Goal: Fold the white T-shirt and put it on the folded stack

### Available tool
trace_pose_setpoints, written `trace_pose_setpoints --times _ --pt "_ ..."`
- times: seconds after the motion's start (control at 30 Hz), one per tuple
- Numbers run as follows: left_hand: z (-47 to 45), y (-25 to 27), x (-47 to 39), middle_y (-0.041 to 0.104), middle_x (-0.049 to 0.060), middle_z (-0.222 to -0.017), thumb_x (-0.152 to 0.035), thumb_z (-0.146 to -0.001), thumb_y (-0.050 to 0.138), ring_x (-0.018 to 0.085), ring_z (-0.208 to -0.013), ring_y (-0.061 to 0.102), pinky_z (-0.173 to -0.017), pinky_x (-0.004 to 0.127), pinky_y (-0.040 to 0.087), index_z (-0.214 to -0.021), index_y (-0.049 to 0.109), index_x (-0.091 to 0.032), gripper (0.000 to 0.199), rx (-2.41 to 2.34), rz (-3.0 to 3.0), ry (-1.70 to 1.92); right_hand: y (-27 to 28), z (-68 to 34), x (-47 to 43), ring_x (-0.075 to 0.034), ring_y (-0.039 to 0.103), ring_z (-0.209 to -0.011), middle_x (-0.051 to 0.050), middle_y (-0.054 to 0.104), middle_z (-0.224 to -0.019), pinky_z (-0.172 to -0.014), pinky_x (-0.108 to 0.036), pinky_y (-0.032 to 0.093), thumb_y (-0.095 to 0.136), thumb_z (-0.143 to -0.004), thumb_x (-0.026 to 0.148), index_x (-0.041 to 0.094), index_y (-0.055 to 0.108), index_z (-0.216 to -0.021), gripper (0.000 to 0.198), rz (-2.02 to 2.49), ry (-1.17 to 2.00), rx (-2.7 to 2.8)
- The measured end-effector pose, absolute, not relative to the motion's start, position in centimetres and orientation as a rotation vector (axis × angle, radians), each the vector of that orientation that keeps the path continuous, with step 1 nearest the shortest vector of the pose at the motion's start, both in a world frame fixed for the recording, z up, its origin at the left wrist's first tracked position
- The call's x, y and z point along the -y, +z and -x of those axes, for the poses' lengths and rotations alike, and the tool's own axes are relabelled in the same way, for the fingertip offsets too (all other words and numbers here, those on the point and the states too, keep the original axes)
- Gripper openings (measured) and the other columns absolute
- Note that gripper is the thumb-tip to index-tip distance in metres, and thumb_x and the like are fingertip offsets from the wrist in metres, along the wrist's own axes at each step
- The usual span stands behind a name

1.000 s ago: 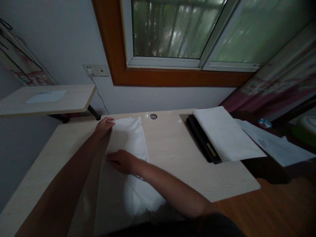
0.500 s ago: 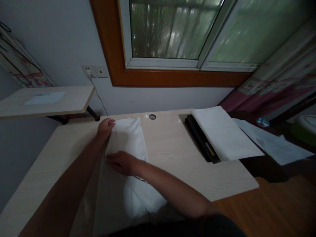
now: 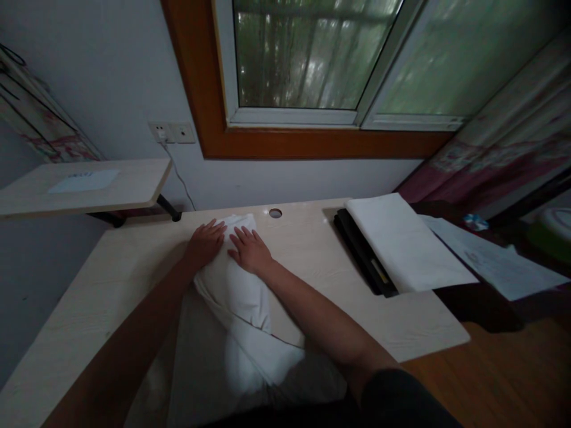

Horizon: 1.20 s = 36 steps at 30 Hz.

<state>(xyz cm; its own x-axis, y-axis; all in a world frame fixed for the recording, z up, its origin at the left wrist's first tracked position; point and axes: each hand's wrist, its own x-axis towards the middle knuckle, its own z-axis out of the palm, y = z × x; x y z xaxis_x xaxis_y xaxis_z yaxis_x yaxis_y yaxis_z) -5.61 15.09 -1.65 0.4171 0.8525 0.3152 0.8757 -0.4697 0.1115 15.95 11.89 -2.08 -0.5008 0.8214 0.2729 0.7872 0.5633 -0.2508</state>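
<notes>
A white cloth (image 3: 232, 291), folded into a long band, lies on the pale wooden desk (image 3: 312, 279) in the lower middle of the frame. Its long axis runs from the near edge of the desk, at the bottom of the frame, up and away toward the wall, and its lower part spreads wider and hangs off the near edge. Both hands rest on its far end, side by side and nearly touching. The left hand (image 3: 206, 242) lies flat with fingers spread on the cloth's upper left corner; the right hand (image 3: 250, 249) lies flat, fingers spread, just to its right. Neither pinches the fabric; both press it down with open palms. The rest of the cloth lies below the hands in the frame, toward the person's body, under and between the forearms. Just above the cloth is a cable hole (image 3: 275, 213) in the desk. Well to the right a white sheet (image 3: 401, 244) rests on a black flat case (image 3: 361, 252).
</notes>
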Motion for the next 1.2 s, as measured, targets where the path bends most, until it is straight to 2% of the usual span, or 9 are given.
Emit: trace_pose_setpoints --times 0.13,0.27,0.37,0.47,0.57,0.67,0.8,0.93,1.2 --pt "5.8 -1.9 -15.1 0.044 0.006 -0.161 -0.034 -0.104 0.028 0.027 -0.153 0.032 -0.122 0.056 0.029 -0.150 0.049 -0.022 0.052 1.697 2.547 -0.350 -1.7 -18.1 -13.7 -0.030 0.025 -0.154 -0.011 0.031 -0.165 -0.125 -0.056 0.018 0.040 -0.108 0.051 0.020 0.044 -0.155 0.057 1.520 0.082 2.376" --pt "5.9 -1.9 -15.3 0.041 0.006 -0.163 -0.037 -0.105 0.028 0.027 -0.155 0.027 -0.123 0.060 0.024 -0.152 0.047 -0.024 0.052 1.735 2.576 -0.324 -1.6 -19.9 -14.5 -0.029 0.025 -0.154 -0.012 0.032 -0.164 -0.126 -0.055 0.016 0.041 -0.108 0.047 0.020 0.043 -0.155 0.054 1.566 0.093 2.354" --pt "5.8 -1.6 -14.9 0.044 0.009 -0.161 -0.037 -0.104 0.033 0.030 -0.154 0.030 -0.121 0.064 0.024 -0.146 0.053 -0.023 0.049 1.725 2.574 -0.413 -1.8 -20.7 -14.0 -0.028 0.029 -0.152 -0.014 0.037 -0.162 -0.125 -0.053 0.019 0.044 -0.108 0.040 0.018 0.046 -0.153 0.050 1.546 0.113 2.298" --pt "6.2 -1.0 -13.4 0.054 0.009 -0.153 -0.034 -0.102 0.038 0.032 -0.149 0.038 -0.120 0.065 0.025 -0.132 0.065 -0.024 0.042 1.661 2.568 -0.527 -1.8 -21.7 -12.5 -0.026 0.035 -0.149 -0.015 0.044 -0.157 -0.124 -0.050 0.024 0.044 -0.108 0.033 0.016 0.050 -0.150 0.046 1.506 0.143 2.234" --pt "7.3 -0.4 -10.5 0.069 0.008 -0.135 -0.035 -0.102 0.040 0.030 -0.136 0.053 -0.121 0.060 0.029 -0.120 0.072 -0.025 0.039 1.573 2.631 -0.601 -1.7 -23.0 -9.9 -0.027 0.038 -0.146 -0.014 0.051 -0.152 -0.123 -0.049 0.027 0.048 -0.106 0.031 0.018 0.055 -0.146 0.042 1.414 0.177 2.253" --pt "8.8 -0.4 -7.0 0.075 0.007 -0.120 -0.037 -0.102 0.041 0.026 -0.118 0.065 -0.114 0.049 0.042 -0.116 0.074 -0.026 0.038 1.520 2.693 -0.601 -1.5 -24.1 -6.9 -0.027 0.045 -0.137 -0.012 0.057 -0.141 -0.119 -0.047 0.035 0.054 -0.104 0.031 0.022 0.061 -0.140 0.038 1.303 0.243 2.258" --pt "9.9 -1.2 -2.9 0.072 0.006 -0.128 -0.038 -0.101 0.045 0.028 -0.119 0.064 -0.111 0.050 0.045 -0.125 0.071 -0.027 0.037 1.564 2.650 -0.540 -1.2 -24.3 -2.9 -0.026 0.052 -0.121 -0.011 0.061 -0.124 -0.106 -0.044 0.046 0.062 -0.101 0.030 0.025 0.062 -0.140 0.039 1.220 0.361 2.202" --pt "9.6 -1.7 -1.0 0.065 0.009 -0.140 -0.037 -0.101 0.043 0.029 -0.127 0.060 -0.113 0.051 0.045 -0.134 0.066 -0.025 0.042 1.574 2.603 -0.556 -0.7 -23.2 -0.5 -0.026 0.053 -0.111 -0.009 0.063 -0.105 -0.100 -0.042 0.047 0.066 -0.098 0.026 0.024 0.071 -0.126 0.029 1.228 0.388 2.173" --pt "8.8 -2.2 -2.3 0.065 0.011 -0.139 -0.036 -0.104 0.036 0.028 -0.133 0.057 -0.116 0.049 0.046 -0.137 0.064 -0.021 0.046 1.578 2.594 -0.542 -0.4 -22.8 -1.4 -0.027 0.054 -0.107 -0.008 0.068 -0.099 -0.098 -0.042 0.047 0.065 -0.095 0.015 0.025 0.076 -0.115 0.025 1.334 0.375 2.173"
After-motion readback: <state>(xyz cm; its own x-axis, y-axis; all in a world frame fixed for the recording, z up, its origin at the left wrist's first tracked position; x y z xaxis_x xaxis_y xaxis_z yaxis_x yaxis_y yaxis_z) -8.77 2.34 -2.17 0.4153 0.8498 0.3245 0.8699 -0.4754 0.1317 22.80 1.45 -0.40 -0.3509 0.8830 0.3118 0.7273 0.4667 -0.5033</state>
